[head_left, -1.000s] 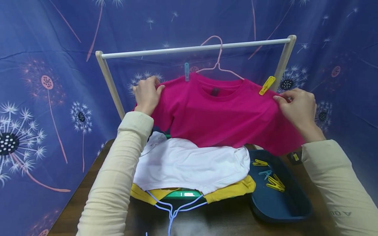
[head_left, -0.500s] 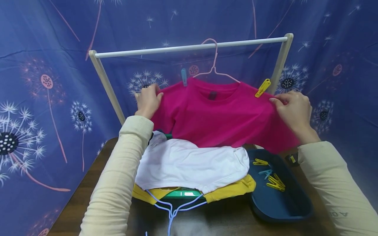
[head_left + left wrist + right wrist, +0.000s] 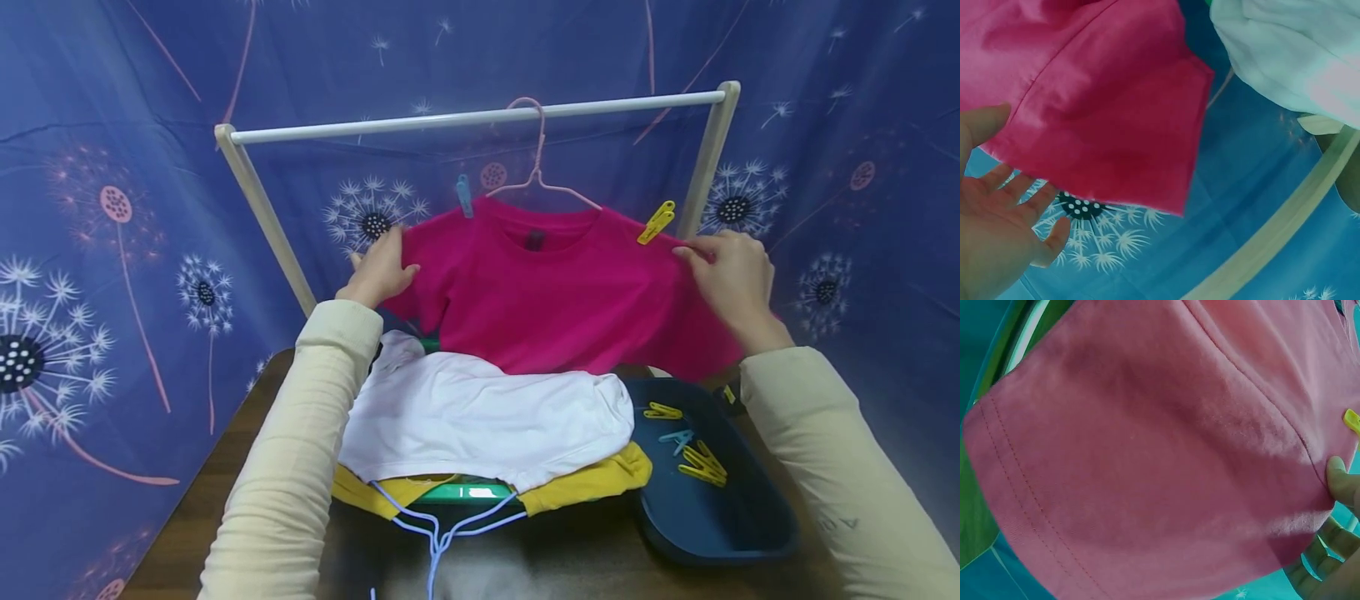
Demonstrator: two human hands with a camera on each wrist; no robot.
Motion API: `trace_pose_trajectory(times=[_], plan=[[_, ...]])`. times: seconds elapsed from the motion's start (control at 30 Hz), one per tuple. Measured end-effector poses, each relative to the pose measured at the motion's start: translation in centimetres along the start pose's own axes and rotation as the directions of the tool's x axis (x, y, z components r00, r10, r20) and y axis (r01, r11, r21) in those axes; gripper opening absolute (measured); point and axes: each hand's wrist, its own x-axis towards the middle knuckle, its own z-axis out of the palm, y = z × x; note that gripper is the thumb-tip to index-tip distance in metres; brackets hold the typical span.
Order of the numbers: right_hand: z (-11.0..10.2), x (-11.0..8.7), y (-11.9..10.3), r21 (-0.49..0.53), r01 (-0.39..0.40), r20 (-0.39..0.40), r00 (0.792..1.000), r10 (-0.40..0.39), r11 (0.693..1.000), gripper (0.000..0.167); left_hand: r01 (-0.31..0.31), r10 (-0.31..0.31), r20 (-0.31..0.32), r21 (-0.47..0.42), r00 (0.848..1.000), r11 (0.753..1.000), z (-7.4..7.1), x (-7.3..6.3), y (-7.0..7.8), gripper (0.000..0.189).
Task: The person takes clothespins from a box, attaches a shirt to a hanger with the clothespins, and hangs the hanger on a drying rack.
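A magenta T-shirt [image 3: 555, 292] hangs on a pink wire hanger [image 3: 537, 171], hooked over the rack's white rail. One blue clothespin [image 3: 464, 197] clips one shoulder and a yellow clothespin [image 3: 657, 222] the other. At the sleeve on the left, my left hand [image 3: 380, 271] has its thumb spread over the cloth; the left wrist view shows loose, parted fingers [image 3: 1041, 199] along the sleeve's edge. My right hand [image 3: 731, 279] pinches the top of the opposite sleeve between thumb and fingers, just outside the yellow clothespin. In the right wrist view its thumb [image 3: 1339, 478] presses on the fabric.
The rack's wooden posts [image 3: 266, 218] flank the shirt. White and yellow garments [image 3: 487, 417] lie on a green container [image 3: 465, 494] on the dark table, with blue hangers [image 3: 438, 542] in front. A navy tray [image 3: 712, 542] holds several clothespins. Patterned curtains surround everything.
The shirt's top edge has come down and shifted left slightly in view, both hands following. My left thumb has spread from its earlier pinch; my right hand keeps its hold.
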Motion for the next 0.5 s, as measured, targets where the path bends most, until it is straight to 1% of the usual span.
trace_pose_trajectory(times=[0.13,0.23,0.37,0.5], plan=[[0.4,0.1,0.3,0.000,-0.038,0.058,0.998,0.038,0.999,0.031,0.008,-0.009,0.057,0.005,0.998,1.000,0.0,-0.4,-0.8,0.066],[0.7,0.2,0.5,-0.004,-0.062,0.101,0.993,0.062,0.998,0.033,0.010,-0.012,0.086,0.019,0.996,1.000,0.0,-0.8,-1.5,0.065],[0.9,0.3,0.7,-0.013,-0.065,0.115,0.991,0.066,0.998,0.033,-0.006,0.002,0.090,0.046,0.996,0.999,-0.1,-1.3,-2.2,0.063],[0.8,0.2,0.8,-0.012,-0.050,0.116,0.992,0.051,0.999,0.033,-0.027,0.021,0.088,0.065,0.996,0.997,-0.3,-2.2,-2.8,0.059]])
